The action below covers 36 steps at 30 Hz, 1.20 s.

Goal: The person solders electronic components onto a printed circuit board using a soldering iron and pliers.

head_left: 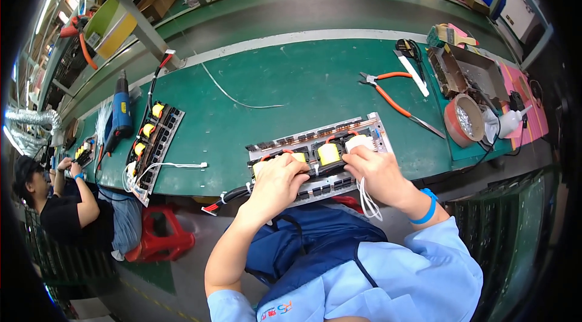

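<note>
In front of me at the table edge lies a circuit board assembly with yellow-wrapped transformers and metal strips along its sides. A black-sleeved cable bundle runs lengthwise across it, and its red and black ends stick out at the left. My left hand is closed over the left part of the board, fingertips and thumb on the bundle. My right hand has its fingers pinched on the bundle near the right transformer. White wires hang below my right hand. The fingers partly hide what they grip.
At left lie a second board assembly and a blue heat gun. Orange-handled cutters, a white-handled blade and black scissors lie at right, near a round tub and cardboard tray. A co-worker sits far left.
</note>
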### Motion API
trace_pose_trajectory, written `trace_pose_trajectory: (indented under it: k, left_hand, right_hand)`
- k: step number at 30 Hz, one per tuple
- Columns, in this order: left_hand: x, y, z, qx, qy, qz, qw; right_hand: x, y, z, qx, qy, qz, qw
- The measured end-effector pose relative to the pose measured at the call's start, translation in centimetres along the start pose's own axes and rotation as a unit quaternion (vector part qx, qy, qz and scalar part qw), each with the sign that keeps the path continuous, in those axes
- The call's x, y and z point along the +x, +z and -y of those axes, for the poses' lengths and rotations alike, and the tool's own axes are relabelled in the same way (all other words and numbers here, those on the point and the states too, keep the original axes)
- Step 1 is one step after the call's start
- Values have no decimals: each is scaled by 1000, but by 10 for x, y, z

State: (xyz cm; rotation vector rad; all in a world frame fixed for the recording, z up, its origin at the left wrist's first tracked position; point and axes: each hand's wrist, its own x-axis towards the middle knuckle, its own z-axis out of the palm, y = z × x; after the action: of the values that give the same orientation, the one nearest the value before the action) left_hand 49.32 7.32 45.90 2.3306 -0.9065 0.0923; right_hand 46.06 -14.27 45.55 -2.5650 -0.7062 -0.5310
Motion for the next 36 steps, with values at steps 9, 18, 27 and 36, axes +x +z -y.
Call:
trace_pose_trajectory:
  k: [9, 18, 27, 36]
  left_hand:
    - [23, -4, -11, 57, -16, 63, 996]
    - [15, 0, -24, 122, -11, 60, 991]
    - [16, 7, -24, 78, -36, 52, 995]
    - [2, 22, -19, 181, 57, -39, 981]
  right_hand:
    - [-55, -10, 27, 262, 4, 86, 961]
    - [-80, 13, 15, 513, 94, 197, 830]
    - [-90, 12, -6, 538, 140, 247, 794]
    - [-93, 24, -9, 543, 120, 221, 801]
